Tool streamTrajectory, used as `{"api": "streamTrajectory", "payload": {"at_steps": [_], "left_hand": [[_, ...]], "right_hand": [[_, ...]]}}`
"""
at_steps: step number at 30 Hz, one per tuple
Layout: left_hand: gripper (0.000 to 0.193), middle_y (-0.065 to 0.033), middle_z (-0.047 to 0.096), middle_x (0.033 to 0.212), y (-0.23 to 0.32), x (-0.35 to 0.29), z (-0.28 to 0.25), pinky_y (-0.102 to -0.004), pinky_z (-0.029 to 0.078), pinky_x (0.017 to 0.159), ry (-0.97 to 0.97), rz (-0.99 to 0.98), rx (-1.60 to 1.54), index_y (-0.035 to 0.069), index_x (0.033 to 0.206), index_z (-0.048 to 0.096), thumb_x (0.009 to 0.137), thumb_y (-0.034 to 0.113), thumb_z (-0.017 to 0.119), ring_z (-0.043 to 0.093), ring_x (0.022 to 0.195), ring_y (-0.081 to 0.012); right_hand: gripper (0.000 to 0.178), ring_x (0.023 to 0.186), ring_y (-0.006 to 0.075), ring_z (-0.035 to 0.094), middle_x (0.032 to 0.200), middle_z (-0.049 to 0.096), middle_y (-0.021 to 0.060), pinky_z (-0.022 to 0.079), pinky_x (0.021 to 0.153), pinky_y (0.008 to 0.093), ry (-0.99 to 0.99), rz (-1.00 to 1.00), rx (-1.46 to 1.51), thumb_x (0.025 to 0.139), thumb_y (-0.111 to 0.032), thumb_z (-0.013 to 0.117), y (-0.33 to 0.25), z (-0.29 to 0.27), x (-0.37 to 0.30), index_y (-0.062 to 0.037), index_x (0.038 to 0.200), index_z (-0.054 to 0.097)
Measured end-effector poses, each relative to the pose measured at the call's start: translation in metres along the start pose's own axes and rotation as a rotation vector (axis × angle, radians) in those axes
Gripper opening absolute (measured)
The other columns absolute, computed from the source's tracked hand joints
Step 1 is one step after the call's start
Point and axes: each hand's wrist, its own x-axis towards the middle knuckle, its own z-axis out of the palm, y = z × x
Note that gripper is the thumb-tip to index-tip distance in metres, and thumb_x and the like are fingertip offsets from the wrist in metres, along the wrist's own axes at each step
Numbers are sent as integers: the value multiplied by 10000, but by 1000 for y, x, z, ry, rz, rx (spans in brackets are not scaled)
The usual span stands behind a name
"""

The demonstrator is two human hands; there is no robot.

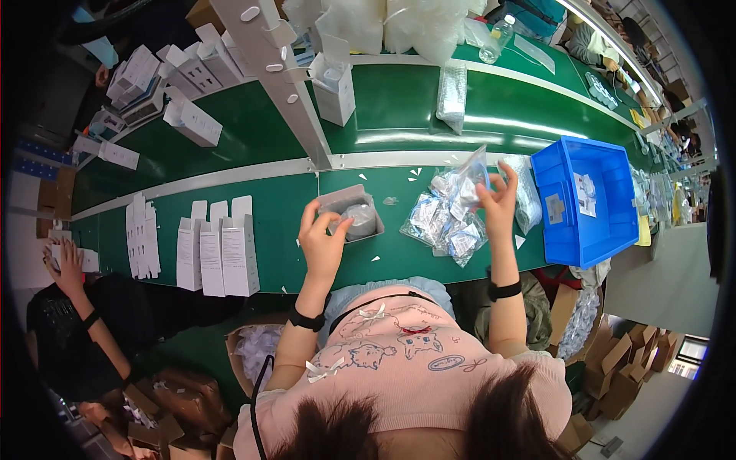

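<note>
My left hand [322, 244] is closed at the left side of a small open box [328, 201], its thumb reaching over the wall. Inside sits a round grey object [358, 221], partly covered by my fingers; its kind is not clear. My right hand [500, 201] pinches the edge of a clear plastic bag [474, 172], raised at a slant above the bench. Under and beside that bag lies a pile of clear packets [445, 218] with white and blue contents.
A blue plastic bin [552, 192] stands right of my right hand. Tall white boxes [239, 253] and flat white cartons [142, 238] lie to the left. A metal post [287, 92] rises behind. Another person's hand [67, 264] is at far left. Paper scraps dot the green bench [307, 268].
</note>
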Motion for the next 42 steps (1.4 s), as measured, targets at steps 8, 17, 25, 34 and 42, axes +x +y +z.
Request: {"api": "streamTrajectory", "payload": {"at_steps": [8, 17, 25, 34, 42], "left_hand": [[188, -114, 559, 857, -11, 15, 2, -296, 431, 666, -64, -59, -106, -9, 691, 568, 557, 29, 695, 553, 791, -254], [195, -100, 537, 794, -8, 13, 7, -307, 422, 662, 4, 38, -43, 0, 718, 554, 542, 6, 639, 517, 761, -267], [189, -98, 526, 778, -16, 12, 4, -307, 415, 675, -93, -28, -64, 2, 705, 546, 557, 18, 663, 509, 768, -267], [162, -88, 529, 825, -23, 12, 8, -258, 410, 631, -77, -173, -327, -2, 690, 557, 593, 9, 687, 528, 743, -188], [164, -73, 518, 863, -25, 10, 7, -231, 400, 617, -106, -213, -376, -7, 710, 558, 596, -16, 676, 516, 731, -148]], "right_hand": [[244, 930, 255, 512, 991, 497, 104, 438, 783, 398, -560, -576, -294, 669, 18, 604, 9, 122, -52, -63, 897, 574], [314, 1056, 250, 432, 1033, 503, 47, 264, 921, 490, -573, -849, -843, 616, -124, 668, 0, 123, -47, -97, 917, 581], [407, 925, 228, 503, 961, 543, 39, 345, 753, 407, -721, -878, -589, 556, -78, 679, 12, 128, -36, -84, 942, 552], [350, 806, 218, 548, 837, 585, 55, 343, 713, 366, -512, -945, -443, 537, -62, 689, 28, 131, -46, -70, 856, 544], [254, 858, 237, 531, 941, 581, 74, 328, 807, 391, -374, -756, -393, 633, -113, 671, 27, 135, -57, -70, 853, 550]]}}
